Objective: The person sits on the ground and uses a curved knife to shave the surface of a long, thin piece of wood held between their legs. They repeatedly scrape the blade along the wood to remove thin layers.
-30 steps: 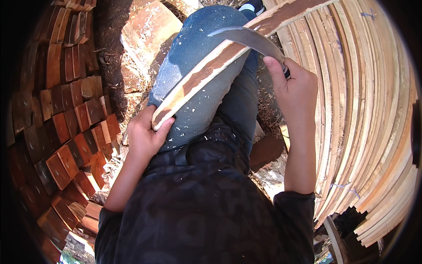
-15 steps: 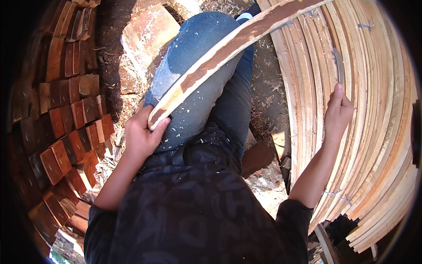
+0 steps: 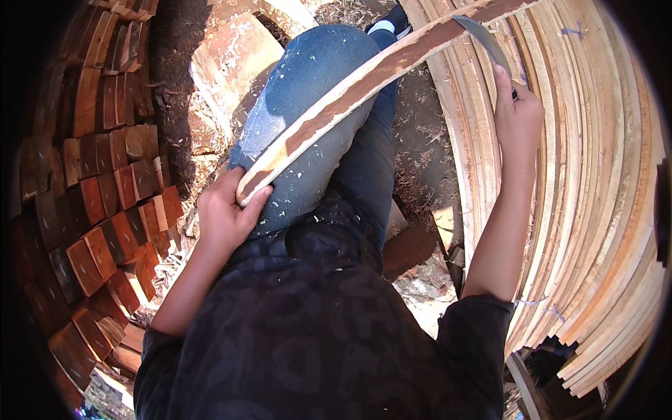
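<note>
A long wooden strip (image 3: 336,112), pale along its edges with brown bark down the middle, runs slantwise over my raised knee toward the upper right. Its near end is gripped by my left hand (image 3: 225,211), thumb on top and fingers wrapped beneath. My right hand (image 3: 519,115) is closed round the dark handle of a curved-blade knife (image 3: 488,42), most of the handle being hidden in the fist. The knife's tip overlaps the strip's bark face near the far end; whether it touches the wood I cannot tell.
To my right lies a big stack of long pale wood strips (image 3: 560,182), tied in places with thin string. Short reddish-brown wood blocks (image 3: 98,189) are piled at left. A broad wood slab (image 3: 234,59) lies beyond my knee, with shavings scattered on the ground.
My right hand has swung up and to the left, carrying the knife from over the stack to the strip's far part. My left hand and the strip have barely moved.
</note>
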`<state>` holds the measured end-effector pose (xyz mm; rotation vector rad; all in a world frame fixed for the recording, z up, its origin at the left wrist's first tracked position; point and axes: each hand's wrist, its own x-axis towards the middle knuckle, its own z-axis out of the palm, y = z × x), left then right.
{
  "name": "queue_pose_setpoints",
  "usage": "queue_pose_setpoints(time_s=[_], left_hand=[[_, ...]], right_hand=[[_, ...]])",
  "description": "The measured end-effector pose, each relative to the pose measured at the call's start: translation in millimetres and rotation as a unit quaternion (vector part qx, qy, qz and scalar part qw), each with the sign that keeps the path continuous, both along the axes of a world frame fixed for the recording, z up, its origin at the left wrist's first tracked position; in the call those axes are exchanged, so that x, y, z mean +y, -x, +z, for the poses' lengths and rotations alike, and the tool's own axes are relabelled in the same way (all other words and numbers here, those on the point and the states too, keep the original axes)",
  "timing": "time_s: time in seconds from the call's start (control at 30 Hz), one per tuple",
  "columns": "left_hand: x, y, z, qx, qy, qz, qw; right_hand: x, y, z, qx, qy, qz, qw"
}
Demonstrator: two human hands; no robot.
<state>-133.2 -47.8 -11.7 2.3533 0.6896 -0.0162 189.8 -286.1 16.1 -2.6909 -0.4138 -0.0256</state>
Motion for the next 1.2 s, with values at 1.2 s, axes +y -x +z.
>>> queue_pose_setpoints(time_s=[1.2], left_hand=[[-4.3, -6.6, -3.2, -0.016, 0.012, -0.003, 1.0]], right_hand=[[43.3, 109.9, -25.0, -0.012, -0.003, 0.172, 0.985]])
